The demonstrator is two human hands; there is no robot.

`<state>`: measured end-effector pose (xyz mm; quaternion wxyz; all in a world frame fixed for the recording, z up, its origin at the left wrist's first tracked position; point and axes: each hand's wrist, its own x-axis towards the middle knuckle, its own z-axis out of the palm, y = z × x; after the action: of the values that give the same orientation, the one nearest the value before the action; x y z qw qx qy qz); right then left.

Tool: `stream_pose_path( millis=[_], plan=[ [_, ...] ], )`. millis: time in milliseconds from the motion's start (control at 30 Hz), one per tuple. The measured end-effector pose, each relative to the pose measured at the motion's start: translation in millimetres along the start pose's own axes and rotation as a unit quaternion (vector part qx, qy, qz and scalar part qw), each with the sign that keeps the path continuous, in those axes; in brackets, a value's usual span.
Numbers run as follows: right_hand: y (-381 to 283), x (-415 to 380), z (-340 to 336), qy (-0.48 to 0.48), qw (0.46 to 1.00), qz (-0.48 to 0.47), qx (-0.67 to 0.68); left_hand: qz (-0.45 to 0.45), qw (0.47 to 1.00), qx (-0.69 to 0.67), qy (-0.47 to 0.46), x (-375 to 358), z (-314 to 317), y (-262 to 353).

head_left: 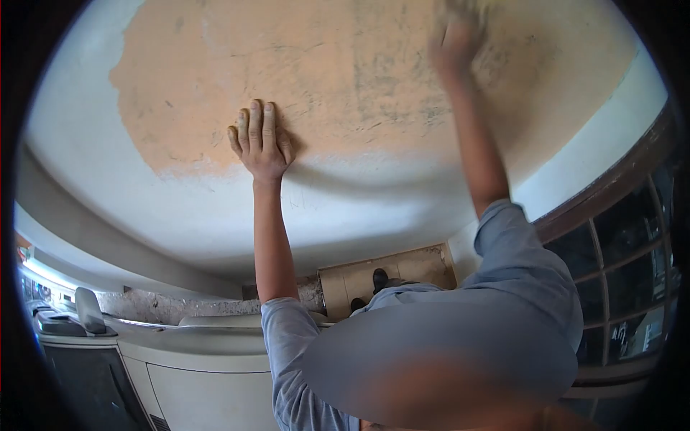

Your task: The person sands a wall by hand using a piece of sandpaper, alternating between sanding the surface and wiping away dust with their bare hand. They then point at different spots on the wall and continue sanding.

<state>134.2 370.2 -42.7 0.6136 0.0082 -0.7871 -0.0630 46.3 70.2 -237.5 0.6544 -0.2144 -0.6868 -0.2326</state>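
Note:
My left hand (263, 147) lies flat against a wall patch (323, 79) of peach-orange colour with dark scuffs and scratches. Its fingers point upward, slightly apart, and hold nothing. Up and to the right, my right hand (458, 44) is raised at the same patch, near its darker, smudged area. Motion smears its fingers, so whether they grip anything cannot be made out. White wall surface (359, 208) borders the patch below and at both sides.
A dark-framed window (604, 266) with several panes stands at the right. White panelled furniture (208, 388) is at the lower left, with a grey object (90, 310) at its end. Below, a dark shoe (380, 279) shows on the tiled floor (417, 267).

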Motion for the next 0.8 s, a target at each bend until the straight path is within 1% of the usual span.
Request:
stream_pose_path(
  millis=[67,100,133,167,200,233,300,333,367,400,433,467,500,567,600,633,667,700,733,767,800],
  plan=[
    [-20,-76,5,0.098,0.994,-0.026,0.042,-0.001,1.000,-0.005,0.000,1,-1,1],
    [-29,-132,6,0.045,0.998,0.021,0.045,-0.004,1.000,-0.002,0.001,1,-1,1],
    [-22,-198,21,0.020,0.997,0.031,0.072,0.000,1.000,-0.005,0.001,1,0,0],
    [-12,-244,34,0.020,0.998,0.003,0.068,-0.003,1.000,-0.001,0.005,1,0,1],
    [-4,-264,42,0.022,0.997,-0.023,0.065,0.004,1.000,0.000,0.008,2,0,-1],
    [5,-250,36,0.022,0.997,-0.019,0.068,0.013,1.000,-0.002,0.005,1,-1,-2],
    [26,-176,8,0.024,0.991,-0.040,0.125,0.026,1.000,0.000,-0.006,0,-6,0],
    [35,-127,2,0.080,0.988,-0.012,0.135,0.034,0.999,0.005,-0.003,4,-5,-1],
    [60,-83,-2,0.095,0.990,0.011,0.104,0.037,0.999,-0.001,-0.005,5,-4,-1],
    [66,-39,-15,0.134,0.989,0.034,0.059,0.037,0.999,0.002,-0.001,5,-4,-1],
    [66,8,-32,0.144,0.989,0.020,0.039,0.036,0.999,0.004,0.003,4,-3,1],
    [68,36,-43,0.155,0.988,0.003,0.019,0.041,0.999,0.013,0.008,4,-3,1],
    [80,27,-41,0.154,0.988,0.003,0.012,0.041,0.999,0.006,0.008,6,-2,2],
    [102,-18,-23,0.045,0.998,0.034,-0.039,0.036,0.999,0.012,0.012,5,-2,3],
    [87,-48,-21,0.143,0.988,-0.044,0.029,0.034,0.999,0.015,0.014,3,-1,2],
    [78,-94,-18,0.101,0.994,-0.012,0.048,0.027,0.999,0.017,0.017,3,1,1],
    [70,-152,-7,0.060,0.995,0.068,0.043,0.029,0.999,0.016,0.017,3,1,0],
    [79,-223,13,0.060,0.995,0.047,0.069,0.032,0.999,0.016,0.016,2,1,0],
    [77,-258,11,0.047,0.995,0.054,0.074,0.027,0.999,0.023,0.019,0,0,1],
    [71,-266,7,0.037,0.994,0.062,0.080,0.030,0.999,0.023,0.017,1,0,0],
    [86,-254,14,0.039,0.994,0.064,0.082,0.038,0.999,0.019,0.012,1,0,-1]
  ],
)
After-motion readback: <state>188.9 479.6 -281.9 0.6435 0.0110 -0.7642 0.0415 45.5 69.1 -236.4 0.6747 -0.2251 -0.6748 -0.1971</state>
